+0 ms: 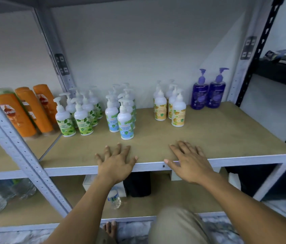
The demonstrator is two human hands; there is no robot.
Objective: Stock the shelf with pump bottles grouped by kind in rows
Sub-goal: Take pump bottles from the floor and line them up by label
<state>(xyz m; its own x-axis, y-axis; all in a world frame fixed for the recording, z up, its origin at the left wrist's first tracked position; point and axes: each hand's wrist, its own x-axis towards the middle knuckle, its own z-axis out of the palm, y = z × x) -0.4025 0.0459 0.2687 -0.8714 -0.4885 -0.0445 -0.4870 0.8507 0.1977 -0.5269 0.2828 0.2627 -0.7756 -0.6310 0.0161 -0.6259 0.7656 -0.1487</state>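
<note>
Pale wood-grain board makes up the shelf [226,138], and both hands lie palm down on its front part, holding nothing. The left hand [116,161] has its fingers straight and spread, and the right hand [189,161] is flat too, thumb by the metal front edge. That flat, empty rest reads as a pause, with stocking done or between loads. The pump bottles stand upright toward the back of the board, each kind in its own double file running front to back, with bare gaps between kinds. This probably keeps each sort visible from the front and easy to tell apart. The green-leaf bottles [80,117] are on the left, the blue-label bottles [125,120] next, and the yellow-label bottles [178,113] right of centre; all three have white bodies and white pumps. The two purple bottles [207,94], larger and translucent with purple pumps, stand side by side at the back right. The orange bottles [24,110], which have no pumps, sit in the neighbouring bay beyond the upright.
</note>
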